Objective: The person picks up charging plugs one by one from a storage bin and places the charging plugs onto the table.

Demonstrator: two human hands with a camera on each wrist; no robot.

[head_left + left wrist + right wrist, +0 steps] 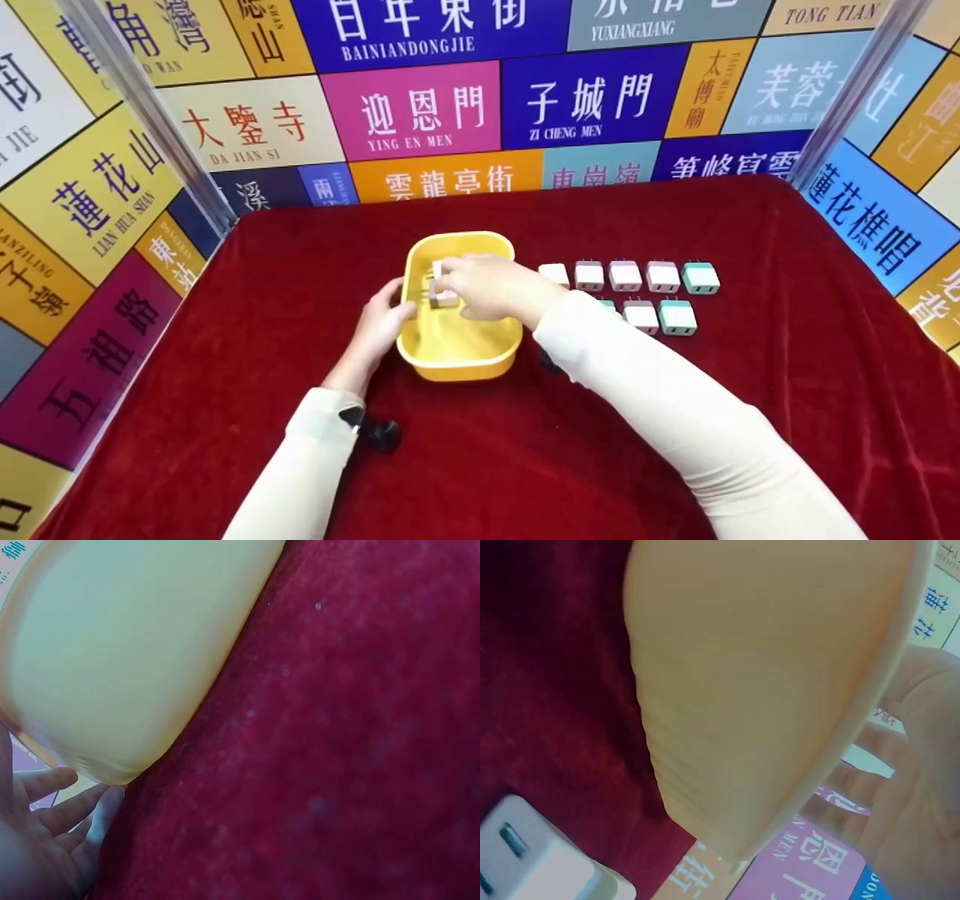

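A yellow plastic tub [457, 345] stands on the red cloth. My left hand [382, 319] grips its left rim, thumb over the edge and fingers along the outer wall; the left wrist view shows those fingertips against the tub [127, 667]. Inside the tub, my right hand [487, 285] pinches a white plug-in charger [438, 268] near the far left corner. Just below it lies another charger [444, 298], grey and white, its prongs pointing left. In the right wrist view the tub's wall [765, 690] hides the right fingertips.
Right of the tub, several two-port chargers lie in two rows, among them a green one [700, 278] and a mauve one [663, 277]. My right sleeve [645, 390] covers part of the lower row. A printed sign wall [427, 112] rises behind the red cloth [480, 465].
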